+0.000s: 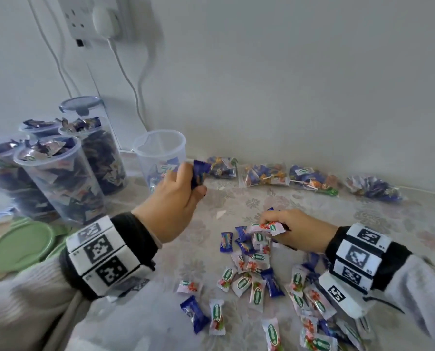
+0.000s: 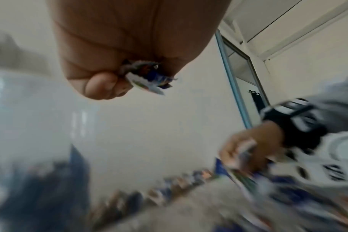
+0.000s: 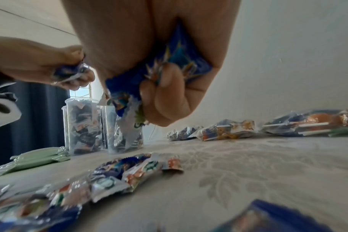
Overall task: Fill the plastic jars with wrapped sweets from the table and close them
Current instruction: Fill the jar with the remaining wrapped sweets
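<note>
While several jars (image 1: 59, 178) at the far left already stand heaped with sweets and one behind them wears its lid, the step in hand is filling the nearly empty jar (image 1: 160, 158) to their right, which holds only a few wrappers at its bottom. The left hand (image 1: 175, 198) is raised just beside that jar's wall, fingers curled round a small bunch of sweets (image 1: 198, 173); a blue wrapper pokes out above the knuckles, and the left wrist view shows blue and white ends squeezed in the fist. The right hand (image 1: 294, 231) is low over the loose pile of sweets (image 1: 257, 274) on the counter (image 1: 363, 224), fingers clenched on a gathered handful with a white wrapper showing at the front; the right wrist view shows blue ones pressed in the palm.

Next, as I judge it, the left hand must rise over the rim and let go inside the mouth, then the right follows with its load. Green lids (image 1: 21, 244) lie stacked at the near left, ready for closing. Sealed bags of sweets (image 1: 300, 178) line the far edge against the wall.
</note>
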Available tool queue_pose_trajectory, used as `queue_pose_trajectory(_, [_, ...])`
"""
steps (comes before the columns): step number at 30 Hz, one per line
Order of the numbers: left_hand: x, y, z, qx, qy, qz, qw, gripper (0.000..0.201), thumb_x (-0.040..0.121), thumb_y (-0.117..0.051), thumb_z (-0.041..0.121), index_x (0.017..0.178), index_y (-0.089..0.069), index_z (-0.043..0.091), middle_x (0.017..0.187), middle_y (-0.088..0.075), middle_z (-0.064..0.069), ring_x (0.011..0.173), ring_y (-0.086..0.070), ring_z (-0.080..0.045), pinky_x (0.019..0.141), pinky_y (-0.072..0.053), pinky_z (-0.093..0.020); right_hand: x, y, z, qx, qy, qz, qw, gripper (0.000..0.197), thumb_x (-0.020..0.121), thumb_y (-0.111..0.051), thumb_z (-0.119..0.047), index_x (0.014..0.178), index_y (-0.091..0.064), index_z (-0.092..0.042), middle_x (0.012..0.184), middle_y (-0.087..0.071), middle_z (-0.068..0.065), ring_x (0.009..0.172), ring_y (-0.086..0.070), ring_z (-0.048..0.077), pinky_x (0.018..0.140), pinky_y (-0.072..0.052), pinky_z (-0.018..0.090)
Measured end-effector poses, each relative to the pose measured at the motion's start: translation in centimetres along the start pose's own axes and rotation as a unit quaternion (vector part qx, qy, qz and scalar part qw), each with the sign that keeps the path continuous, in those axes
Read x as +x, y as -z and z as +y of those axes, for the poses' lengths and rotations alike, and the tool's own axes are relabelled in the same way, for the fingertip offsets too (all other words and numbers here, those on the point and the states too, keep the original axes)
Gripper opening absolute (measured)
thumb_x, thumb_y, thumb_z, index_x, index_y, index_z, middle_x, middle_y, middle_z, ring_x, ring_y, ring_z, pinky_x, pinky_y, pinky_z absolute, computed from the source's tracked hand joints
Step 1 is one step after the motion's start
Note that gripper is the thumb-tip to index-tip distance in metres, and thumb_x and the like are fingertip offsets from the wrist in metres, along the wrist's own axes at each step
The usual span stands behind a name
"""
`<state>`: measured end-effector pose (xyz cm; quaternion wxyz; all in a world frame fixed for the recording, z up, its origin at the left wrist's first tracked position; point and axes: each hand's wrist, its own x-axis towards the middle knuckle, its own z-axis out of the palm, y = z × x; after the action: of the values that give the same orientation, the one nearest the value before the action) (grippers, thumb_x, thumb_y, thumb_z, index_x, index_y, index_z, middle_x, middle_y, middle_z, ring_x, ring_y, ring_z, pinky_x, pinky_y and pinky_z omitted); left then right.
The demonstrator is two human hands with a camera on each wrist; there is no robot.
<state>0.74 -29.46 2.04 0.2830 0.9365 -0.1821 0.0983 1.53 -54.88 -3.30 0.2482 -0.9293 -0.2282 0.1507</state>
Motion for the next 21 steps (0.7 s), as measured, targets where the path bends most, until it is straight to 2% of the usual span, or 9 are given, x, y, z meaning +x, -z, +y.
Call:
queue_pose_trajectory(3, [3.3, 3.9, -0.3, -0.023, -0.016, 0.127, 0.992, 0.021, 0.096, -0.040, 0.026, 0.093, -0.026, 0.010, 0.094, -0.042, -0.017, 0.086, -0.044, -0.032, 0.075, -0.031, -0.035, 0.2, 0.4, 0.2, 0.018, -0.013, -0.005, 1.000, 0.016, 0.092, -0.058, -0.013, 0.096, -0.056, -0.029, 0.099, -0.064, 0.013, 0.089, -0.060, 0.031, 0.080, -0.046, 0.036])
queue_pose_trajectory(6, [6.5, 6.0, -1.4, -0.008, 0.016, 0.174, 0.985, 0.020, 0.097, -0.037, 0.027, 0.096, -0.026, 0.010, 0.101, -0.042, -0.021, 0.096, -0.043, -0.036, 0.083, -0.031, -0.039, 0.7, 0.6, 0.3, 0.019, -0.014, -0.014, 1.000, 0.027, 0.092, -0.058, -0.013, 0.090, -0.049, -0.039, 0.101, -0.062, 0.009, 0.088, -0.058, 0.028, 0.076, -0.044, 0.027])
queue_pose_trajectory(8, [8.2, 6.3, -2.6, 0.025, 0.070, 0.161, 0.984, 0.019, 0.098, -0.038, 0.021, 0.103, -0.031, 0.004, 0.111, -0.043, -0.026, 0.104, -0.041, -0.036, 0.086, -0.027, -0.037, 1.1, 0.9, 0.2, 0.020, 0.002, -0.012, 1.000, 0.030, 0.092, -0.058, -0.012, 0.084, -0.047, -0.039, 0.094, -0.061, 0.004, 0.082, -0.057, 0.018, 0.069, -0.040, 0.020])
queue_pose_trajectory(10, [9.3, 6.1, -3.9, 0.070, 0.104, 0.118, 0.985, 0.025, 0.098, -0.039, 0.023, 0.110, -0.034, 0.001, 0.117, -0.043, -0.027, 0.109, -0.039, -0.036, 0.092, -0.026, -0.038, 1.2, 1.5, -0.2, 0.017, 0.018, -0.010, 1.000, 0.028, 0.093, -0.057, -0.013, 0.081, -0.048, -0.037, 0.085, -0.059, -0.004, 0.070, -0.052, -0.001, 0.064, -0.037, 0.013])
queue_pose_trajectory(12, [9.7, 5.7, -4.9, 0.106, 0.128, 0.079, 0.983, 0.029, 0.097, -0.040, 0.027, 0.112, -0.038, 0.003, 0.122, -0.043, -0.024, 0.113, -0.037, -0.035, 0.096, -0.026, -0.038, 1.4, 2.4, -0.9, 0.018, 0.032, 0.002, 0.999, 0.024, 0.093, -0.057, -0.016, 0.082, -0.049, -0.036, 0.088, -0.062, -0.002, 0.072, -0.054, 0.002, 0.065, -0.040, 0.016])
queue_pose_trajectory(14, [9.4, 5.3, -5.4, 0.113, 0.153, 0.062, 0.980, 0.031, 0.096, -0.041, 0.033, 0.114, -0.046, 0.008, 0.126, -0.041, -0.019, 0.118, -0.035, -0.033, 0.100, -0.026, -0.038, 1.9, 3.9, -2.0, 0.025, 0.049, 0.016, 0.998, 0.019, 0.094, -0.056, -0.018, 0.084, -0.051, -0.033, 0.091, -0.063, 0.004, 0.078, -0.058, 0.015, 0.069, -0.043, 0.024])
queue_pose_trajectory(15, [9.0, 5.1, -5.5, 0.105, 0.158, 0.066, 0.980, 0.032, 0.095, -0.043, 0.036, 0.115, -0.050, 0.011, 0.128, -0.040, -0.017, 0.121, -0.033, -0.032, 0.102, -0.025, -0.037, 2.3, 4.7, -2.6, 0.027, 0.058, 0.025, 0.998, 0.017, 0.095, -0.055, -0.019, 0.084, -0.051, -0.032, 0.087, -0.063, 0.003, 0.072, -0.057, 0.012, 0.065, -0.041, 0.023])
queue_pose_trajectory(17, [8.2, 4.7, -5.6, 0.069, 0.154, 0.094, 0.981, 0.035, 0.093, -0.047, 0.039, 0.119, -0.051, 0.016, 0.132, -0.037, -0.014, 0.125, -0.031, -0.030, 0.105, -0.023, -0.037, 3.5, 6.5, -4.2, 0.037, 0.074, 0.046, 0.996, 0.016, 0.095, -0.055, -0.024, 0.081, -0.051, -0.031, 0.071, -0.057, -0.007, 0.054, -0.049, 0.000, 0.054, -0.036, 0.013])
queue_pose_trajectory(21, [6.6, 4.1, -6.0, -0.037, 0.156, 0.118, 0.980, 0.058, 0.086, -0.059, 0.041, 0.134, -0.038, 0.016, 0.140, -0.031, -0.012, 0.130, -0.031, -0.028, 0.107, -0.026, -0.038, 7.4, 9.8, -8.0, 0.042, 0.120, 0.088, 0.988, 0.021, 0.094, -0.057, -0.017, 0.079, -0.052, -0.031, 0.058, -0.052, -0.010, 0.044, -0.044, -0.002, 0.048, -0.034, 0.011])
